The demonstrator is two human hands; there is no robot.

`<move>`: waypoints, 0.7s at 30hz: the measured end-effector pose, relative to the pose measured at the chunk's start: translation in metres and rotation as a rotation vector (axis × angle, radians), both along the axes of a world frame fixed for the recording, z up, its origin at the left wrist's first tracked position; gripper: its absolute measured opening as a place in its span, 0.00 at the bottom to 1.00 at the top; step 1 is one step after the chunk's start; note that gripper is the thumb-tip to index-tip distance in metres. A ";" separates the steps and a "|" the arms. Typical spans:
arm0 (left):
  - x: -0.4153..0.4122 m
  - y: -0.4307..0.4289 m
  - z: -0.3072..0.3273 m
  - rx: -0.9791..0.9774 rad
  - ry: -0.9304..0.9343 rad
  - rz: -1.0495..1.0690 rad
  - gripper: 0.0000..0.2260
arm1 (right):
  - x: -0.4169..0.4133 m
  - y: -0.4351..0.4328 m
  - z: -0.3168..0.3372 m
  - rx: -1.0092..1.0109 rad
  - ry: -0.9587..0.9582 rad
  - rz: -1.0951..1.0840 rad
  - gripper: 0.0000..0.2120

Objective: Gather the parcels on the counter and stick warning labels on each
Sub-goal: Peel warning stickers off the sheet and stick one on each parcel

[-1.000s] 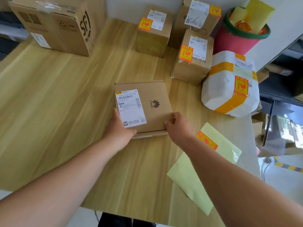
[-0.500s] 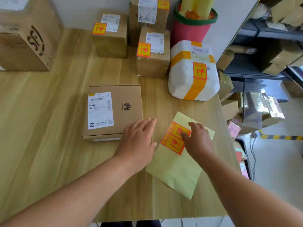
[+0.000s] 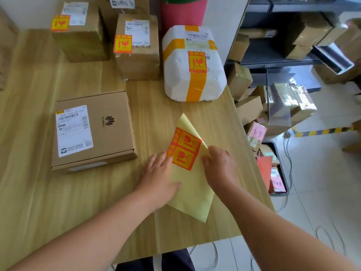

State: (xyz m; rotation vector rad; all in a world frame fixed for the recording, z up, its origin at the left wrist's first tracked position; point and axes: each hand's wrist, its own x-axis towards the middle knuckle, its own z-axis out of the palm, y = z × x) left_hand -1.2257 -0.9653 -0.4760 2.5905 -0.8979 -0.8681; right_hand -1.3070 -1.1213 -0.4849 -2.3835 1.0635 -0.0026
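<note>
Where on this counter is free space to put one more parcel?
Widest bare wood: the counter's near left, in front of the flat box, left of the left hand. A narrower strip lies between flat box, white parcel and label sheet. The back row of boxes is crowded.

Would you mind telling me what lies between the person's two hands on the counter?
In the head view, two orange warning labels on the yellow backing sheet lie between the left hand and the right hand.
</note>
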 end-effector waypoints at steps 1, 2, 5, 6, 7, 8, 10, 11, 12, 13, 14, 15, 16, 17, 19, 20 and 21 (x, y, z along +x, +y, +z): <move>0.002 -0.002 0.003 -0.085 0.014 0.113 0.38 | 0.001 -0.002 0.005 0.101 -0.041 -0.056 0.07; 0.006 -0.004 0.005 -0.153 0.041 0.228 0.39 | 0.003 -0.005 0.010 0.212 -0.086 -0.104 0.04; 0.017 -0.011 0.017 -0.250 0.268 0.472 0.42 | 0.006 -0.018 0.034 0.512 -0.236 -0.194 0.04; 0.020 -0.012 0.022 -0.288 0.366 0.539 0.41 | 0.006 -0.022 0.044 0.600 -0.266 -0.209 0.05; 0.022 -0.014 0.028 -0.328 0.446 0.589 0.40 | 0.005 -0.026 0.053 0.675 -0.278 -0.212 0.05; 0.024 -0.014 0.034 -0.354 0.499 0.615 0.37 | 0.004 -0.030 0.060 0.732 -0.277 -0.204 0.05; 0.026 -0.013 0.050 -0.381 0.522 0.607 0.25 | 0.001 -0.037 0.072 0.807 -0.258 -0.191 0.06; 0.026 -0.013 0.058 -0.408 0.515 0.597 0.16 | 0.000 -0.038 0.077 0.835 -0.249 -0.185 0.07; 0.027 -0.013 0.066 -0.433 0.508 0.604 0.08 | -0.001 -0.039 0.081 0.847 -0.244 -0.183 0.09; 0.026 -0.013 0.074 -0.463 0.506 0.616 0.04 | -0.001 -0.039 0.085 0.845 -0.244 -0.182 0.10; 0.026 -0.012 0.081 -0.482 0.504 0.628 0.06 | -0.001 -0.037 0.091 0.809 -0.241 -0.179 0.12; 0.027 -0.012 0.087 -0.489 0.502 0.638 0.08 | -0.001 -0.035 0.095 0.715 -0.221 -0.172 0.16; 0.027 -0.011 0.094 -0.491 0.488 0.642 0.08 | 0.001 -0.033 0.099 0.547 -0.180 -0.150 0.21; 0.027 -0.011 0.101 -0.494 0.473 0.640 0.07 | 0.002 -0.030 0.105 0.335 -0.133 -0.111 0.25; 0.025 -0.010 0.115 -0.525 0.457 0.638 0.04 | 0.004 -0.017 0.120 -0.003 -0.161 0.015 0.23; 0.024 -0.009 0.122 -0.541 0.447 0.629 0.03 | 0.006 -0.010 0.128 -0.041 -0.219 0.082 0.19; 0.023 -0.009 0.129 -0.554 0.433 0.615 0.02 | 0.009 -0.001 0.136 -0.016 -0.274 0.146 0.15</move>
